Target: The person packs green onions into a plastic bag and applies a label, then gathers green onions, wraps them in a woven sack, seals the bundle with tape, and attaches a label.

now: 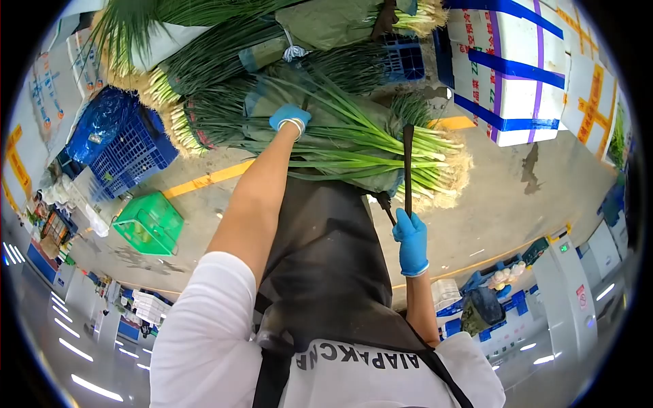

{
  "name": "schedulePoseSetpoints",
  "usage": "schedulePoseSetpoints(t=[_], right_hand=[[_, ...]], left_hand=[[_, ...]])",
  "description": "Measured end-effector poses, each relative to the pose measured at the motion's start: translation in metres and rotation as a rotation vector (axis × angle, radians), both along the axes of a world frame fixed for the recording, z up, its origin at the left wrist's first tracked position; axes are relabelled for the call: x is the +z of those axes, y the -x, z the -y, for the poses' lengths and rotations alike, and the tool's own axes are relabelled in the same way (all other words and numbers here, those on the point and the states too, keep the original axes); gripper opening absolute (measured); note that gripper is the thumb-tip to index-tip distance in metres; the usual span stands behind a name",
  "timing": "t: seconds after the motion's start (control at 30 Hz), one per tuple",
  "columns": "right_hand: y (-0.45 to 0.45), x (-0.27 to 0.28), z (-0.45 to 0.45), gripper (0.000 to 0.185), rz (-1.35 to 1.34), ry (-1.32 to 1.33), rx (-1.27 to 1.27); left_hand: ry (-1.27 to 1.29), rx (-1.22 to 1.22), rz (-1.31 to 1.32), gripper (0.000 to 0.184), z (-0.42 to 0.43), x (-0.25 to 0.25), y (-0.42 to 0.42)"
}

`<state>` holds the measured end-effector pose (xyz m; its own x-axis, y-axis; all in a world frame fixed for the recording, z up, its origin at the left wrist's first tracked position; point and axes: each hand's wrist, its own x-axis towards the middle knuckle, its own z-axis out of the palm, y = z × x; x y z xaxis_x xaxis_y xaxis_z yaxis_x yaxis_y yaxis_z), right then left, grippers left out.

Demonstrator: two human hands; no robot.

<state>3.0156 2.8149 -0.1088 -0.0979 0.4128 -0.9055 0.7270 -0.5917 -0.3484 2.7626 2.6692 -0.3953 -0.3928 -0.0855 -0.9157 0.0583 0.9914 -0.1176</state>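
A large bundle of scallions lies across a green-grey cloth in front of me, its pale stalks and roots to the right. My left hand, in a blue glove, is closed on top of the long leaves and cloth; what its fingers hold is hidden. A dark strap passes over the stalks and runs down towards me. My right hand, also gloved in blue, grips the strap's lower end, just below the bundle. A second dark strap end hangs beside it.
More scallion bundles and a rolled cloth lie beyond. White foam boxes with blue tape are stacked at the right. On the left are a blue crate and a green basket on the floor.
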Motion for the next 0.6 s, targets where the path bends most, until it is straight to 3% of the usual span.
schedulePoseSetpoints(t=[0.1,0.23,0.37,0.5,0.6], right_hand=[[-0.008,0.011,0.005,0.026,0.014,0.005,0.022],[-0.022,0.027,0.009,0.025,-0.02,-0.005,-0.008],[-0.036,0.03,0.004,0.039,-0.106,-0.067,-0.155],[-0.019,0.047,-0.004,0.039,-0.15,-0.071,-0.018],[0.001,0.07,-0.002,0.031,-0.126,-0.039,0.05]], left_hand=[[-0.041,-0.518,-0.182,0.026,-0.01,0.023,0.002],[-0.245,0.073,-0.296,0.025,0.02,-0.004,-0.018],[-0.302,-0.098,-0.045,0.029,0.044,0.023,0.005],[-0.509,-0.056,-0.204,0.032,0.081,0.09,-0.005],[-0.602,0.151,-0.283,0.028,0.112,0.157,-0.022]])
